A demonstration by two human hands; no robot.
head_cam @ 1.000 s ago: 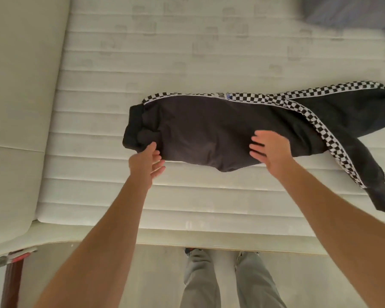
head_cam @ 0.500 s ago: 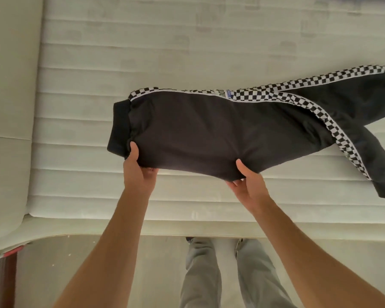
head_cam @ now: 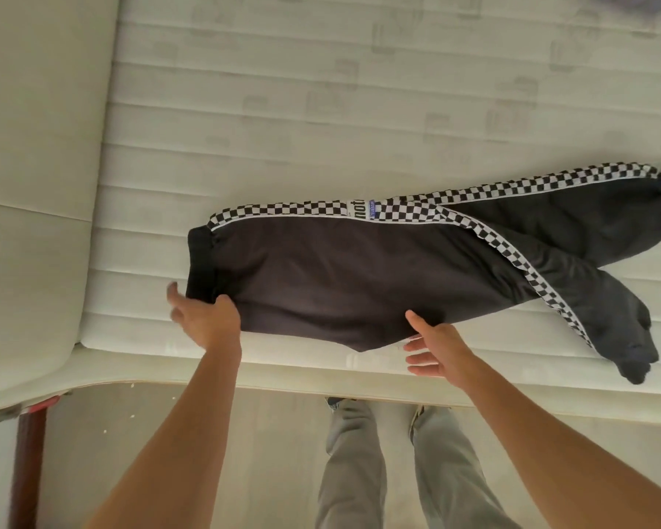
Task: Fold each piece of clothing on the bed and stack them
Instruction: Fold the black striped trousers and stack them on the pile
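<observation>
Black trousers (head_cam: pixel 340 284) with a checkered side stripe lie flat across the white mattress (head_cam: pixel 321 108), waistband to the left and legs spreading to the right. Their near hem reaches the mattress's front edge. My left hand (head_cam: pixel 203 318) is at the near waistband corner, thumb on the cloth and fingers spread and blurred just left of it. My right hand (head_cam: pixel 432 345) sits at the near hem by the crotch. Its thumb tip touches the cloth's edge, and its fingers are straight and hold nothing.
A cream padded bed frame (head_cam: pixel 35 185) borders the mattress on the left and front. A grey garment (head_cam: pixel 649 0) peeks in at the top right corner. My legs in grey trousers (head_cam: pixel 397 471) stand on the pale floor; a dark wooden post (head_cam: pixel 27 471) rises at lower left.
Both hands gripped the near hem half a second ago; now their fingers are out from under it and spread. The trousers lie flatter and closer to the front edge.
</observation>
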